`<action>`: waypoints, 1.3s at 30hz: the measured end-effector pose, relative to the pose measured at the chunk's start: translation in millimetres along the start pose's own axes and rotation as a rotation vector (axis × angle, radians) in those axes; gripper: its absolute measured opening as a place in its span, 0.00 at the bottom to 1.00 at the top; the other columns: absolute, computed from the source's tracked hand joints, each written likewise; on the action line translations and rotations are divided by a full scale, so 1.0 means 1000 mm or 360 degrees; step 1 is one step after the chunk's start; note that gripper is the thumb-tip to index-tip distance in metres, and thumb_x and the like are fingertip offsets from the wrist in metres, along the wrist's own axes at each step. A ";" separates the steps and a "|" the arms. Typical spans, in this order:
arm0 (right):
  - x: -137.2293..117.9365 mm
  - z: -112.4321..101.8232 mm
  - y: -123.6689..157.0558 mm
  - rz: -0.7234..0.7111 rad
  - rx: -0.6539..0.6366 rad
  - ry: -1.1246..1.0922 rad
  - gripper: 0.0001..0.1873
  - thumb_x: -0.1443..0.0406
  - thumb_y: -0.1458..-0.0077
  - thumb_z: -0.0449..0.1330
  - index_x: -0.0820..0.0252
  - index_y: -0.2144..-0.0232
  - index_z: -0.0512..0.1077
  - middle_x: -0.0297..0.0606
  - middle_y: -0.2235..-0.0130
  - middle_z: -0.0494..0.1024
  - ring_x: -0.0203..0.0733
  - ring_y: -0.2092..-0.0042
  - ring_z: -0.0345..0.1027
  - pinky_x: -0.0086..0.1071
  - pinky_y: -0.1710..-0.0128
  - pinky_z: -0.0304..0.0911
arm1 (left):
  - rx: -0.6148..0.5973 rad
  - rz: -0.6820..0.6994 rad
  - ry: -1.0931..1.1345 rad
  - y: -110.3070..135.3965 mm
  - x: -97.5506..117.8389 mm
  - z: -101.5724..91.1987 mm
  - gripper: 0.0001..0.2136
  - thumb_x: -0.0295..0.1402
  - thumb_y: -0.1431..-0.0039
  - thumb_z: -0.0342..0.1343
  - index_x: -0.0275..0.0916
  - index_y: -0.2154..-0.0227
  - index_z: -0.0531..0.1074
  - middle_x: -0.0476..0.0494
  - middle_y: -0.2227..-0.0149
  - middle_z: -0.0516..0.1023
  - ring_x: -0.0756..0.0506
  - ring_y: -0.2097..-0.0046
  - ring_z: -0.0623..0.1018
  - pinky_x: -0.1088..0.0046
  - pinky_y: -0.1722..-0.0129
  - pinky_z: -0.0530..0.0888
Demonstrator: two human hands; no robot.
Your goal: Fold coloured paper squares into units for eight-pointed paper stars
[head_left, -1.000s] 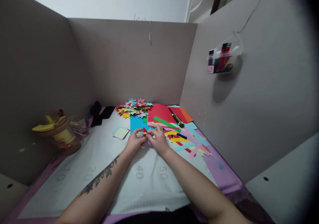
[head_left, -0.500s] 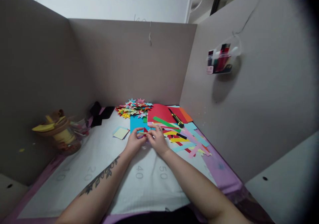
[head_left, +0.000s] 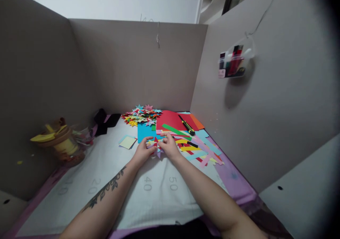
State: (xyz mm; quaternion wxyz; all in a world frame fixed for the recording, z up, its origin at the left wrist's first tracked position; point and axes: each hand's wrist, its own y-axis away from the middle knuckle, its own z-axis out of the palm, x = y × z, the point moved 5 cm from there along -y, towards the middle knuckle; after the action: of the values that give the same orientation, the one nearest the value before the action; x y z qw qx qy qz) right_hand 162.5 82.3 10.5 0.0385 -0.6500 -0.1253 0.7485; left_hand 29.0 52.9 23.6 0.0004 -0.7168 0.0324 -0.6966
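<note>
Between my two hands is a small folded paper star (head_left: pixel 158 152) with red, lilac and pale points. My left hand (head_left: pixel 145 149) pinches its left side with thumb and fingers. From the right, my right hand (head_left: pixel 168 146) grips the opposite side, fingers curled over it. Parts of the star are hidden behind the fingertips. Just beyond the hands lies a blue paper sheet (head_left: pixel 143 132). Left of my left hand sits a small stack of square papers (head_left: pixel 128 142), pale yellow on top.
A heap of colourful paper stars (head_left: pixel 142 115) lies at the back. Red sheets (head_left: pixel 170 120) bear a yellow-black utility knife (head_left: pixel 187 125). Paper strips (head_left: pixel 199 148) spread on the right. A pot (head_left: pixel 63 141) stands left; a clear plastic container (head_left: pixel 235 63) hangs on the right wall.
The star has been turned between my fingers, so its lilac points now show more below. Both hands stay in nearly the same place, and the view has shifted slightly.
</note>
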 end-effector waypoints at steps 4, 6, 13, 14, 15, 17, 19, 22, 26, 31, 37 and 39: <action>0.000 -0.002 -0.002 0.0052 0.0014 -0.0067 0.17 0.66 0.57 0.56 0.56 0.61 0.60 0.18 0.83 0.56 0.29 0.84 0.47 0.22 0.83 0.45 | 0.0013 -0.0018 0.0024 -0.001 -0.002 -0.001 0.26 0.36 0.56 0.62 0.35 0.53 0.64 0.56 0.80 0.68 0.54 0.80 0.68 0.81 0.80 0.62; 0.000 -0.004 -0.004 0.0067 0.0036 -0.0091 0.16 0.66 0.55 0.54 0.56 0.60 0.61 0.20 0.81 0.60 0.29 0.83 0.50 0.23 0.82 0.47 | 0.0025 -0.0021 0.0039 -0.002 -0.002 -0.002 0.26 0.37 0.56 0.62 0.35 0.53 0.64 0.54 0.79 0.70 0.53 0.79 0.68 0.81 0.80 0.63; -0.001 -0.007 -0.005 0.0041 0.0029 -0.0099 0.17 0.62 0.55 0.58 0.57 0.61 0.61 0.28 0.73 0.70 0.33 0.74 0.63 0.27 0.73 0.59 | 0.0131 -0.0017 0.0078 -0.005 -0.003 -0.007 0.25 0.38 0.56 0.62 0.35 0.54 0.64 0.55 0.81 0.69 0.53 0.80 0.68 0.81 0.81 0.62; -0.001 -0.005 -0.004 0.0027 0.0000 -0.0094 0.19 0.63 0.57 0.60 0.57 0.61 0.61 0.27 0.73 0.69 0.33 0.74 0.62 0.27 0.73 0.59 | 0.0135 -0.0015 0.0078 -0.005 -0.003 -0.007 0.25 0.38 0.56 0.62 0.35 0.54 0.64 0.55 0.81 0.69 0.53 0.81 0.68 0.81 0.81 0.62; -0.002 -0.004 -0.003 0.0011 -0.0019 -0.0087 0.20 0.63 0.59 0.62 0.57 0.61 0.62 0.26 0.74 0.68 0.33 0.75 0.62 0.27 0.74 0.58 | 0.0132 -0.0014 0.0076 -0.005 -0.003 -0.007 0.25 0.38 0.56 0.62 0.35 0.54 0.64 0.55 0.81 0.69 0.53 0.81 0.68 0.81 0.81 0.62; -0.004 -0.002 -0.002 -0.0031 -0.0011 -0.0074 0.21 0.65 0.60 0.62 0.57 0.61 0.62 0.26 0.74 0.67 0.33 0.75 0.62 0.26 0.74 0.58 | 0.0102 -0.0017 0.0071 -0.004 -0.003 -0.006 0.26 0.36 0.57 0.63 0.35 0.54 0.64 0.55 0.80 0.70 0.53 0.80 0.69 0.80 0.80 0.63; -0.007 -0.002 -0.002 -0.0083 0.0037 -0.0060 0.20 0.65 0.59 0.62 0.56 0.61 0.62 0.26 0.74 0.67 0.33 0.74 0.62 0.26 0.73 0.58 | 0.0037 -0.0026 0.0073 -0.003 -0.002 -0.004 0.27 0.34 0.59 0.64 0.36 0.53 0.64 0.53 0.77 0.73 0.51 0.78 0.72 0.79 0.77 0.66; -0.013 -0.004 -0.002 -0.0171 0.0083 -0.0021 0.19 0.65 0.58 0.61 0.56 0.61 0.61 0.28 0.72 0.67 0.34 0.71 0.64 0.28 0.70 0.60 | -0.0079 -0.0039 0.0099 0.000 -0.002 0.002 0.30 0.32 0.60 0.65 0.36 0.52 0.62 0.49 0.72 0.76 0.50 0.74 0.74 0.77 0.74 0.69; -0.020 -0.005 0.001 -0.0279 0.0070 0.0112 0.09 0.64 0.55 0.60 0.57 0.69 0.65 0.31 0.71 0.68 0.36 0.69 0.64 0.30 0.68 0.62 | -0.0096 -0.0059 0.0049 0.001 -0.002 0.003 0.31 0.34 0.59 0.65 0.36 0.51 0.61 0.53 0.76 0.74 0.52 0.78 0.72 0.79 0.77 0.65; -0.030 -0.003 0.004 -0.0414 0.0025 0.0285 0.02 0.66 0.54 0.60 0.58 0.73 0.71 0.37 0.65 0.71 0.41 0.61 0.66 0.32 0.64 0.63 | -0.0028 0.0034 0.0030 -0.003 -0.002 0.000 0.27 0.35 0.58 0.65 0.37 0.55 0.62 0.50 0.73 0.76 0.50 0.75 0.74 0.78 0.76 0.67; -0.036 0.003 0.009 -0.0558 -0.0058 0.0466 0.05 0.70 0.54 0.59 0.57 0.73 0.74 0.40 0.57 0.68 0.43 0.53 0.65 0.33 0.59 0.64 | -0.0002 0.0159 0.0037 -0.006 -0.002 -0.002 0.25 0.36 0.56 0.64 0.37 0.56 0.62 0.45 0.66 0.77 0.47 0.69 0.78 0.73 0.70 0.72; -0.038 0.003 0.011 -0.0637 -0.0036 0.0538 0.05 0.71 0.54 0.60 0.57 0.74 0.74 0.39 0.56 0.68 0.43 0.51 0.64 0.35 0.54 0.62 | 0.0022 0.0187 0.0026 -0.007 -0.002 -0.003 0.25 0.36 0.56 0.64 0.37 0.56 0.62 0.45 0.65 0.77 0.47 0.68 0.78 0.71 0.68 0.73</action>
State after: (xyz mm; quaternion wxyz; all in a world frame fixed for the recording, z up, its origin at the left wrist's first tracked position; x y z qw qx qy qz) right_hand 166.6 62.8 44.4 0.1989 -0.7285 -0.2514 0.6054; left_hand 26.1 59.7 22.4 0.0460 -0.7080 0.0697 -0.7013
